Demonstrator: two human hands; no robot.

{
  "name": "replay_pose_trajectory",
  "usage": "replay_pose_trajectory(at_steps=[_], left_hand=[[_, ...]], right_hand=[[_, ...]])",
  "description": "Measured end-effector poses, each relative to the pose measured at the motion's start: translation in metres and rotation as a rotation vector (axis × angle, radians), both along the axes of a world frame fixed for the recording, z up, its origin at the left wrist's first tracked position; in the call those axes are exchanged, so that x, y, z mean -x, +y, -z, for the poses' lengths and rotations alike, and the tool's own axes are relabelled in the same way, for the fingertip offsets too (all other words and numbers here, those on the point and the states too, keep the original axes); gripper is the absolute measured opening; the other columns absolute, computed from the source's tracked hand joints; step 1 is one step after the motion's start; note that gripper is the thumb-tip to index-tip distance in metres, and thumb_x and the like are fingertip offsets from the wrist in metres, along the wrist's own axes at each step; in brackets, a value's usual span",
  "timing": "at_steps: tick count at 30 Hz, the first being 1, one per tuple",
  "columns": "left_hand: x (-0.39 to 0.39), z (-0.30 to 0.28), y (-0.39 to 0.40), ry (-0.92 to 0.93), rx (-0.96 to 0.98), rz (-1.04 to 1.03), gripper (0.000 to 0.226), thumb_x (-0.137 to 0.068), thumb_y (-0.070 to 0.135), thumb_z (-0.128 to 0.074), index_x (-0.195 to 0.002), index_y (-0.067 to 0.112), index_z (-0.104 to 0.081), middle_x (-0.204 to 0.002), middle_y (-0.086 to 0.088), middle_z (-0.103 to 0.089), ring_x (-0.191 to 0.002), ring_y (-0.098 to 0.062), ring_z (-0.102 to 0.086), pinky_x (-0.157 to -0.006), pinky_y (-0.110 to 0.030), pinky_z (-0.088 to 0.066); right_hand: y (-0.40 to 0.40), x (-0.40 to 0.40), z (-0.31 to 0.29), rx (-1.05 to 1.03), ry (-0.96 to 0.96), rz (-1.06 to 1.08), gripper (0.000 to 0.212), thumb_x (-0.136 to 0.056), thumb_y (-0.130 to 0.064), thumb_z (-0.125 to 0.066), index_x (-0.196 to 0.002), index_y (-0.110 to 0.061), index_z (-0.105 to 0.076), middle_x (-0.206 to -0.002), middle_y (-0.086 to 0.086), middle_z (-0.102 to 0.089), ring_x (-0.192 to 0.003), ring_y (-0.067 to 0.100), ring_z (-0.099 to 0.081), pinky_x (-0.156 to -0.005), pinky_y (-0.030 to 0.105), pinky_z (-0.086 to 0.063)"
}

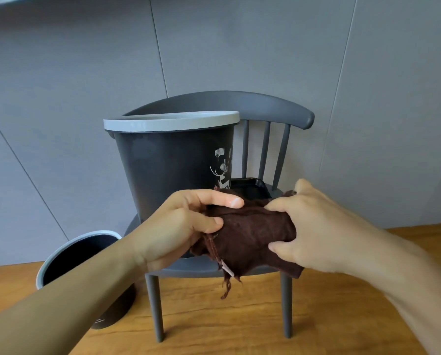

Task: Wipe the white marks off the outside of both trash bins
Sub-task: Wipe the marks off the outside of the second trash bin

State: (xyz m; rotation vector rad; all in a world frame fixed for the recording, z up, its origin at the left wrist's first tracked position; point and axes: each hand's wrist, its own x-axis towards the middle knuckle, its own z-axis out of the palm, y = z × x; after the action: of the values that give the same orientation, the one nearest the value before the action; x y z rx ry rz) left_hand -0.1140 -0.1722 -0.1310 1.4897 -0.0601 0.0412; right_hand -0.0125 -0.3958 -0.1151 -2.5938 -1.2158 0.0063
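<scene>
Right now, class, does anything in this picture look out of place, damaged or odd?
Yes. One trash bin stands on a chair rather than the floor, with white marks smeared on its right side. The brown cloth, held by the left hand and right hand, is frayed, threads dangling. A second bin stands on the floor.

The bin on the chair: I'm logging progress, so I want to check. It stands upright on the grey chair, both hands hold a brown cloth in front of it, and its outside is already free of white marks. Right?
Not quite. The head view shows white marks still on the right side of the bin. The rest holds: it stands upright on the grey chair, and the left hand and right hand hold the brown cloth in front of it.
</scene>
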Motion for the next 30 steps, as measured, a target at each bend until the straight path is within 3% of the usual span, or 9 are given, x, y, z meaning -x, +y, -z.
replay_pose_trajectory(at_steps=[3,6,10,13,15,17,21,25,30], left_hand=[[0.000,0.002,-0.004,0.046,-0.101,0.004,0.043,-0.089,-0.010,-0.048,-0.120,0.007,-0.072,-0.125,-0.016,-0.069,-0.118,-0.034,-0.066,-0.093,-0.042,-0.058],[0.001,0.000,-0.008,0.078,-0.218,0.003,0.037,-0.089,0.005,-0.056,-0.122,0.013,-0.072,-0.122,-0.013,-0.071,-0.115,-0.033,-0.068,-0.101,-0.053,-0.052],[0.005,-0.001,-0.020,0.035,-0.538,-0.012,0.050,-0.075,0.025,-0.090,-0.119,0.030,-0.066,-0.117,-0.002,-0.067,-0.101,-0.022,-0.071,-0.083,-0.035,-0.062],[0.003,0.008,-0.023,-0.091,-0.921,-0.219,0.044,-0.072,0.039,-0.089,-0.108,0.046,-0.065,-0.115,0.015,-0.049,-0.106,-0.006,-0.057,-0.082,-0.020,-0.057],[0.003,0.010,-0.019,-0.148,-1.031,-0.256,0.032,-0.080,0.039,-0.082,-0.109,0.046,-0.068,-0.125,0.021,-0.044,-0.121,-0.003,-0.043,-0.094,-0.020,-0.048],[0.004,0.008,-0.013,-0.184,-1.163,-0.241,0.025,-0.086,0.042,-0.075,-0.111,0.044,-0.069,-0.135,0.024,-0.042,-0.130,-0.004,-0.031,-0.104,-0.025,-0.038],[0.005,0.004,-0.010,-0.264,-0.883,-0.052,0.016,-0.098,0.018,-0.066,-0.111,0.026,-0.072,-0.099,0.006,-0.072,-0.095,-0.018,-0.069,-0.077,-0.036,-0.059],[0.005,0.005,-0.006,-0.218,-0.552,-0.117,0.019,-0.098,0.007,-0.064,-0.114,0.017,-0.068,-0.103,-0.007,-0.072,-0.097,-0.025,-0.072,-0.083,-0.034,-0.060],[0.005,0.006,0.003,-0.080,-0.410,-0.147,0.012,-0.094,0.021,-0.071,-0.105,0.016,-0.069,-0.098,-0.012,-0.074,-0.093,-0.028,-0.074,-0.078,-0.039,-0.062]], right_hand=[[-0.001,0.006,-0.003,0.023,-0.040,0.010,0.018,-0.089,-0.050,-0.071,-0.095,-0.033,-0.069,-0.096,-0.010,-0.037,-0.071,0.015,-0.060,-0.053,0.024,-0.048],[0.000,0.006,-0.002,0.015,-0.077,0.003,0.030,-0.092,-0.045,-0.065,-0.073,-0.022,-0.062,-0.090,-0.003,-0.046,-0.074,0.015,-0.060,-0.052,0.023,-0.044],[0.000,0.004,-0.004,-0.071,-0.080,-0.036,0.039,-0.091,-0.042,-0.060,-0.062,-0.015,-0.061,-0.093,0.004,-0.064,-0.090,0.008,-0.059,-0.057,0.019,-0.042],[-0.001,0.004,-0.004,-0.103,-0.080,-0.061,0.037,-0.088,-0.041,-0.063,-0.059,-0.019,-0.058,-0.107,0.002,-0.071,-0.110,-0.001,-0.056,-0.069,0.014,-0.046],[0.000,0.002,-0.004,-0.104,-0.077,-0.084,0.037,-0.085,-0.046,-0.059,-0.061,-0.019,-0.057,-0.084,0.003,-0.069,-0.087,0.014,-0.067,-0.061,0.031,-0.054],[-0.001,-0.001,-0.005,-0.098,-0.092,-0.107,0.039,-0.086,-0.050,-0.060,-0.061,-0.021,-0.055,-0.068,0.002,-0.062,-0.072,0.014,-0.059,-0.054,0.028,-0.047],[-0.006,-0.009,-0.009,-0.192,0.053,-0.160,0.027,-0.081,-0.044,-0.079,-0.072,-0.025,-0.063,-0.069,0.001,-0.063,-0.058,0.011,-0.060,-0.045,0.019,-0.042],[-0.019,-0.015,-0.014,-0.333,0.401,-0.204,0.045,-0.070,-0.035,-0.087,-0.106,-0.045,-0.061,-0.093,-0.013,-0.071,-0.072,0.011,-0.072,-0.059,0.031,-0.062],[-0.005,-0.016,-0.004,-0.814,0.703,-0.147,0.056,-0.069,-0.014,-0.088,-0.121,-0.021,-0.068,-0.096,-0.001,-0.079,-0.089,0.019,-0.078,-0.072,0.034,-0.064]])
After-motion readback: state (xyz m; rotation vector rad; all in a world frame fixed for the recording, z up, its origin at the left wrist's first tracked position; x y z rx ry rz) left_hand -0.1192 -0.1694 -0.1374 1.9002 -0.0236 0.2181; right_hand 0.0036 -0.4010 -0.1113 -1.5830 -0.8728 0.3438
